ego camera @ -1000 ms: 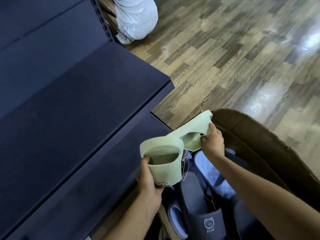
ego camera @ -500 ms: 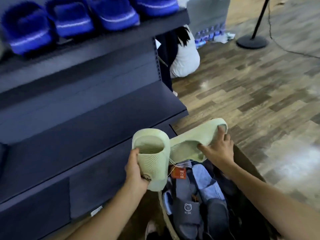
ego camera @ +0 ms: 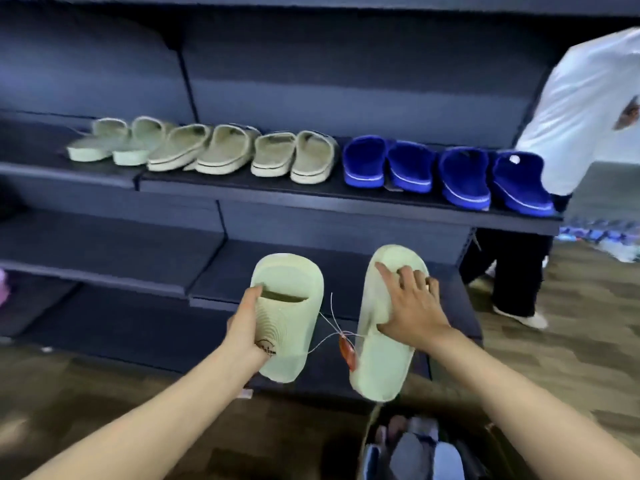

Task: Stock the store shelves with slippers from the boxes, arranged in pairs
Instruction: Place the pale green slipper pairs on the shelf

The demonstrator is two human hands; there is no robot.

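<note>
We lifted the green slippers (ego camera: 294, 327) from the box (ego camera: 370, 426) | left hand (ego camera: 247, 327), right hand (ego camera: 412, 306) grip one each | five pairs (ego camera: 294, 157) on the shelf (ego camera: 242, 188), more still boxed

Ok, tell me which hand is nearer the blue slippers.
Right. The right hand, holding one green slipper, is directly below the blue slippers; the left hand, gripping the other green slipper, is further left, under the beige pairs.

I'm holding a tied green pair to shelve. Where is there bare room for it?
The upper shelf is crowded: pale pairs then blue pairs fill it to its right end, with only a bare strip left of the leftmost pair. The lower shelf right behind the held green pair is bare, as is the shelf section to its left.
</note>
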